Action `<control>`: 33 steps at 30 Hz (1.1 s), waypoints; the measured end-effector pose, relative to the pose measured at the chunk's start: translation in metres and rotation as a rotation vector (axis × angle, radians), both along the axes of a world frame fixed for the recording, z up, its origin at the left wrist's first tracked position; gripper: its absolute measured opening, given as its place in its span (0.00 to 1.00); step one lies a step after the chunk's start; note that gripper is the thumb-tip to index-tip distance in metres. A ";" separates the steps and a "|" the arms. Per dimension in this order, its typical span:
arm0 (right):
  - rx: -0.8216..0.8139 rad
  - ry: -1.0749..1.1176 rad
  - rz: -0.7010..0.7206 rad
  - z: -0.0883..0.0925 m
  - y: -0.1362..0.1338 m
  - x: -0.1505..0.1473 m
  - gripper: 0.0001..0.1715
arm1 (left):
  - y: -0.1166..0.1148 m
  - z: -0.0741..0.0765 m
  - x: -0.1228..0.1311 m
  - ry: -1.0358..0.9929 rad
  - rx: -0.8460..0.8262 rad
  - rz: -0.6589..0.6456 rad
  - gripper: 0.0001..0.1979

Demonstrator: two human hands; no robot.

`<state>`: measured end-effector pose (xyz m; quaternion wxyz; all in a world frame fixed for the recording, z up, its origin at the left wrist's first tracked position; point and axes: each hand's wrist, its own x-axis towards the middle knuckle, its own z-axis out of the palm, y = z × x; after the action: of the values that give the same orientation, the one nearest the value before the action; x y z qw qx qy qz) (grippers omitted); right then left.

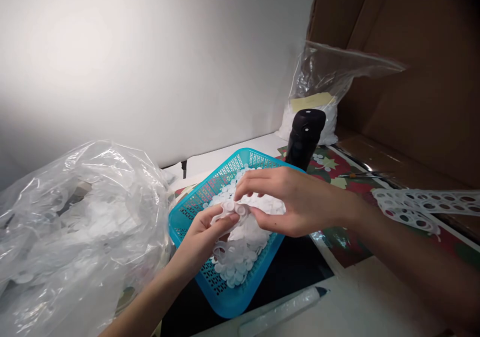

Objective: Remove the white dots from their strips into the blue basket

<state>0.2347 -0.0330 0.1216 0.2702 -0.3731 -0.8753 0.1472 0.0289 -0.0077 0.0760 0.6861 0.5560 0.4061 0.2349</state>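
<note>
A blue plastic basket [221, 297] sits in front of me, holding several small white round discs [236, 269]. Over the basket, my left hand [204, 234] grips a white strip of joined discs [230, 209] from below, fingers curled round it. My right hand [288, 199] comes in from the right and pinches the same strip from above with thumb and fingertips. Both hands touch the strip right above the pile of loose discs.
A large crumpled clear plastic bag [75, 227] lies at the left. A black device [304, 137] stands behind the basket. Punched-out white strips [416, 207] lie at the right on a patterned cloth. A clear bag [322, 87] leans on cardboard. A pen [285, 307] lies near me.
</note>
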 end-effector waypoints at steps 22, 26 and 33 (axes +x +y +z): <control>0.269 -0.248 -0.645 -0.017 0.030 0.010 0.11 | -0.003 -0.004 -0.002 0.205 0.235 -0.050 0.15; 0.147 -0.161 -0.412 -0.011 0.020 0.010 0.10 | -0.003 -0.004 -0.001 0.186 0.231 -0.045 0.14; 0.081 -0.139 -0.123 -0.008 0.000 -0.011 0.13 | -0.003 -0.003 0.000 0.212 0.347 -0.118 0.14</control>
<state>0.2234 -0.0334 0.1140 0.2324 -0.4243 -0.8725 0.0684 0.0285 -0.0107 0.0725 0.5459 0.7104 0.3962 0.2007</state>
